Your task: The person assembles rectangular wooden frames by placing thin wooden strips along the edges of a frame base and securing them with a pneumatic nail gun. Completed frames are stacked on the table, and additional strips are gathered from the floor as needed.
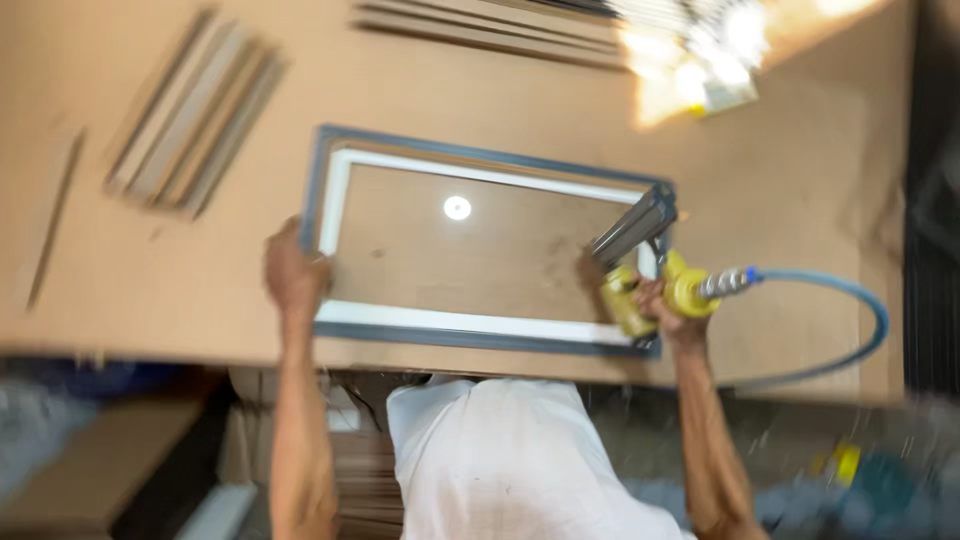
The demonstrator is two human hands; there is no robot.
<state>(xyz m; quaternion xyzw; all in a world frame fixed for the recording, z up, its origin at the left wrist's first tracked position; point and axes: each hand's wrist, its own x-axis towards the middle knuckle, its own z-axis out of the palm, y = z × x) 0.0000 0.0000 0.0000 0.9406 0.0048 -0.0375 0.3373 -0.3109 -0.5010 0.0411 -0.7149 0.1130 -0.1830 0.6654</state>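
nearest the camera, at six o'clock, the person's white shirt fills the lower middle, with both bare forearms running up from it. below the table edge, blurred boxes and clutter lie at seven and five o'clock, too smeared to name.

the left hand sits at about nine o'clock of the picture frame, fingers curled over its left rail and pressing it against the brown table. the right hand is at four o'clock of the frame, fingers wrapped tight round the grip of a yellow pneumatic nail gun, whose grey magazine slants up toward one o'clock over the frame's right corner. a blue air hose leaves the gun's rear and loops away toward three o'clock, then back along the table edge.

the frame lies flat at the table's centre, grey-blue outside, white inside.

farther off, loose moulding strips lie at ten o'clock, longer strips at twelve, and a glaring bright patch at one o'clock.
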